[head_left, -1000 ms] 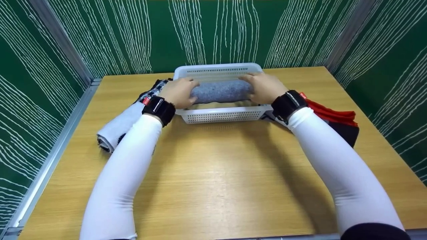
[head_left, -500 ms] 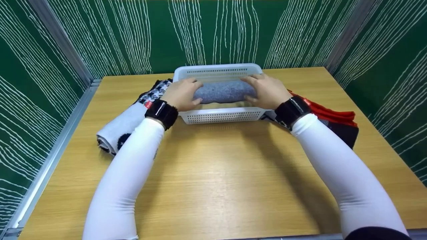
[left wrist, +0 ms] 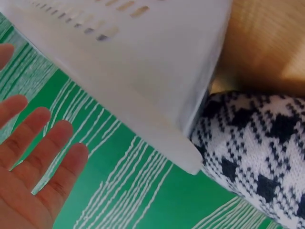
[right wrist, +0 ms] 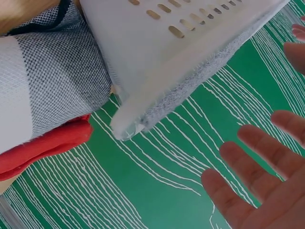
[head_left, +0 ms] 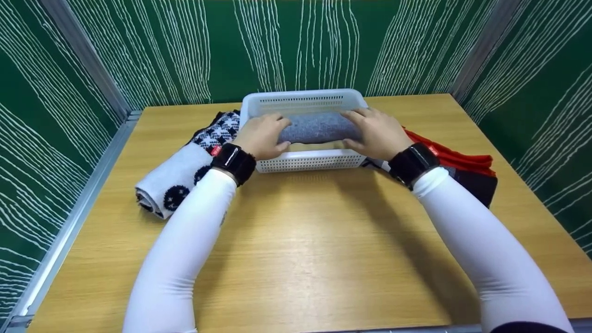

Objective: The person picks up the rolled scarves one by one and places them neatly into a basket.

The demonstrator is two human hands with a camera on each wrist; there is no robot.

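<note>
Between left fingers [head_left: 276,120] and right fingers [head_left: 355,116]: grey cloth roll [head_left: 319,128].

A wooden table [head_left: 300,240] with yellowish grain fills the middle. At 12 o'clock stands a green back wall [head_left: 226,51] streaked with wavy white lines; similar walls rise at 9 [head_left: 32,138] and 3 o'clock [head_left: 550,125]. Grey posts mark the corners at 11 [head_left: 88,58] and 1 o'clock [head_left: 481,46]. A metal rail [head_left: 79,208] edges the table toward 8 o'clock. Light gleams softly on the tabletop toward 6 o'clock.
</note>
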